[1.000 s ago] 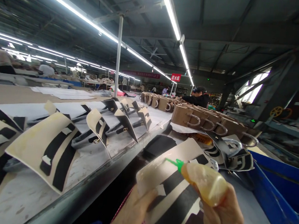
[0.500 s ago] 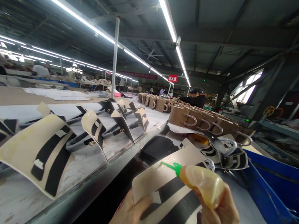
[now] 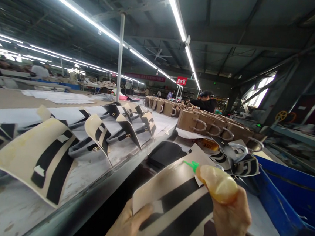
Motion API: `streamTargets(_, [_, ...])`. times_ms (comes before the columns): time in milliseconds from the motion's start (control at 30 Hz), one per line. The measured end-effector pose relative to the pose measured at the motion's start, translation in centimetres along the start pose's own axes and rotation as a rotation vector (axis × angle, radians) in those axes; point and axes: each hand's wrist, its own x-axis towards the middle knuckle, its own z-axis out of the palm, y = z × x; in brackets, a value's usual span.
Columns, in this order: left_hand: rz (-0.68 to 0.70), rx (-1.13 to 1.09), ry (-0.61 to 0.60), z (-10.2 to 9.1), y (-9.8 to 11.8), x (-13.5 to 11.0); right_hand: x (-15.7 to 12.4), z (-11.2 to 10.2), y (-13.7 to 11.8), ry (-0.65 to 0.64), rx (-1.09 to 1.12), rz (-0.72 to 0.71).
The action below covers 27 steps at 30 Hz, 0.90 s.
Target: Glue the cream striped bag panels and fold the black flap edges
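My left hand (image 3: 126, 226) grips the lower left edge of a cream panel with black stripes (image 3: 170, 204), held up in front of me. My right hand (image 3: 232, 223) is closed round a soft yellowish glue bottle (image 3: 216, 183). Its green nozzle (image 3: 191, 165) points left and touches the panel's upper edge.
More cream-and-black panels (image 3: 39, 156) lie in a row on the long belt (image 3: 97, 164) to my left. Tan handbags (image 3: 209, 125) stand in a line ahead on the right. A blue bin (image 3: 285, 204) sits at the right. A person in a dark cap (image 3: 206, 100) works farther along.
The bottle's nozzle has moved right and up along the panel's top edge. The panel has tilted a little and my left hand has slid lower in view.
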Motion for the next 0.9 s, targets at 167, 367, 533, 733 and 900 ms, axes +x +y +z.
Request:
streamTargets(167, [-0.012, 0.096, 0.011, -0.6, -0.2, -0.3, 1.1, 0.1, 1.5, 0.076, -0.091, -0.026])
streamTargets(367, [0.015, 0.166, 0.027, -0.6, -0.2, -0.5, -0.1, -0.4, 1.0, 0.010, -0.008, -0.017])
streamTargets(533, [-0.020, 0.185, 0.044, -0.6, 0.0, -0.7, 0.3, -0.6, 0.8, -0.062, 0.020, 0.000])
streamTargets(733, [0.015, 0.164, 0.021, -0.6, 0.4, -1.0, 2.6, -0.1, 1.3, 0.133, -0.153, -0.004])
streamTargets(900, [-0.024, 0.186, -0.001, -0.6, 1.0, -1.2, 2.2, -0.5, 0.6, 0.064, -0.138, -0.033])
